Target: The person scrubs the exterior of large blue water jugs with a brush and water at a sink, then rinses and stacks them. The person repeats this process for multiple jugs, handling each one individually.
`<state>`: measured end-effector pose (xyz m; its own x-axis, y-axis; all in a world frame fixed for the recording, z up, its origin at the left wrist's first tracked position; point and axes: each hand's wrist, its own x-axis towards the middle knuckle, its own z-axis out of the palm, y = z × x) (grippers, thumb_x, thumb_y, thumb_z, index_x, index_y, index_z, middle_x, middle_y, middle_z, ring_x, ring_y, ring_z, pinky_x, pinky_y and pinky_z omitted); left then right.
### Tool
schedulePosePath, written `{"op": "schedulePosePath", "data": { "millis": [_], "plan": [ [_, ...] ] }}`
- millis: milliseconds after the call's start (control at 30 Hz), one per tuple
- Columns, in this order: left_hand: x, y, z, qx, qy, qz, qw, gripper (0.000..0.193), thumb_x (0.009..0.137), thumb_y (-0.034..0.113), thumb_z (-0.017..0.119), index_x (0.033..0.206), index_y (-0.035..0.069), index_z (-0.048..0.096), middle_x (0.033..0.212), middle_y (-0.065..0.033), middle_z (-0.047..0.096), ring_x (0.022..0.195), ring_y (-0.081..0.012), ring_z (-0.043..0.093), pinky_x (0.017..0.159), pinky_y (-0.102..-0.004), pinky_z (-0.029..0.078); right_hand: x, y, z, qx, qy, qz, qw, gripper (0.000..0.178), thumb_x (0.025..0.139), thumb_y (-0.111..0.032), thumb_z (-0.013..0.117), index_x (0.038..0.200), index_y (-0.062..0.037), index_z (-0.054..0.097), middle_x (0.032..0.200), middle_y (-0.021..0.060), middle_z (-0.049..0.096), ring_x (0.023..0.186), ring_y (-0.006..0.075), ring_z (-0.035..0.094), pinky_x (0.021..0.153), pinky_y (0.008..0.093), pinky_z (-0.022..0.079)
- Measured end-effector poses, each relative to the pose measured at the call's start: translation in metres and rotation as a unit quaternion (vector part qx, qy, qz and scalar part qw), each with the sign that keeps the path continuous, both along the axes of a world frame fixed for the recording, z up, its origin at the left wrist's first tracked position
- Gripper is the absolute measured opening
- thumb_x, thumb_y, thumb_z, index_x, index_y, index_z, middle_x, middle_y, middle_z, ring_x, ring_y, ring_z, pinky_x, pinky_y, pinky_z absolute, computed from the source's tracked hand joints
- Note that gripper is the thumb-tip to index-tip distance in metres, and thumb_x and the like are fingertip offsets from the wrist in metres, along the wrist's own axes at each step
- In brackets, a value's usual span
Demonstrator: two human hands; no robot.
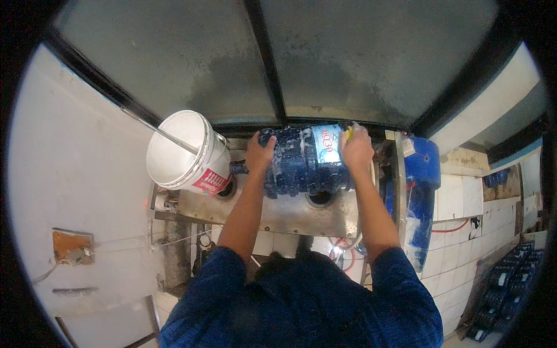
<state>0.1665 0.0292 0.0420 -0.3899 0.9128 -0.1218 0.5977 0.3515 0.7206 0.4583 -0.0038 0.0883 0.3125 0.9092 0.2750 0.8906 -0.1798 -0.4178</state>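
The big blue water jug (304, 162) lies on its side on the steel table (278, 214), neck toward the white bucket (183, 152). The left hand (259, 152) braces it with spread fingers; the right hand (356, 148) presses a yellowish scrubber, fingers curled. Steady pressure and slow turning should clean it evenly.

The person wears a dark blue short-sleeved shirt (301, 301), with forearms and both hands bare.
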Motion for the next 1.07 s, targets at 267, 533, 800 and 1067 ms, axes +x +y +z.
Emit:
{"op": "schedulePosePath", "data": {
  "millis": [267,533,800,1067],
  "plan": [
    [-0.011,0.025,0.0,0.018,0.109,-0.067,0.992,0.076,0.091,0.056,0.062,0.144,0.003,0.052,0.145,-0.0235,0.054,0.133,-0.0399,0.053,0.111,-0.0486,0.041,0.011,-0.05,-0.049,0.101,-0.126,0.103,0.981,0.057,0.096,-0.034,0.056,0.143,-0.0014,0.053,0.156,0.0229,0.04,0.147,0.0472,0.032,0.122,0.0587,0.019],
    [0.005,0.019,0.022,-0.02,0.091,-0.04,0.995,0.069,0.094,0.051,0.061,0.143,0.003,0.053,0.145,-0.0227,0.054,0.133,-0.0381,0.053,0.111,-0.049,0.041,-0.03,0.11,0.021,-0.338,-0.075,0.14,0.928,0.048,0.101,-0.037,0.044,0.123,-0.001,0.068,0.139,0.024,0.059,0.131,0.0404,0.054,0.112,0.0463,0.042],
    [0.004,0.031,0.021,0.016,0.126,-0.018,0.992,0.063,0.093,0.048,0.061,0.135,0.0,0.06,0.133,-0.0235,0.062,0.122,-0.0406,0.06,0.103,-0.0481,0.048,-0.016,-0.01,-0.015,0.09,-0.26,0.132,0.952,0.053,0.102,-0.035,0.044,0.138,0.0006,0.058,0.162,0.0215,0.032,0.151,0.0409,0.027,0.123,0.0579,0.014],
    [-0.003,0.031,0.021,0.038,0.065,-0.059,0.995,0.061,0.093,0.048,0.062,0.14,0.01,0.058,0.141,-0.0206,0.058,0.131,-0.0365,0.056,0.109,-0.0445,0.044,-0.089,0.103,0.0,-0.297,0.089,0.125,0.942,0.059,0.103,-0.044,0.037,0.124,0.0007,0.07,0.148,0.0237,0.051,0.149,0.0412,0.031,0.122,0.0548,0.022]
  ]
}}
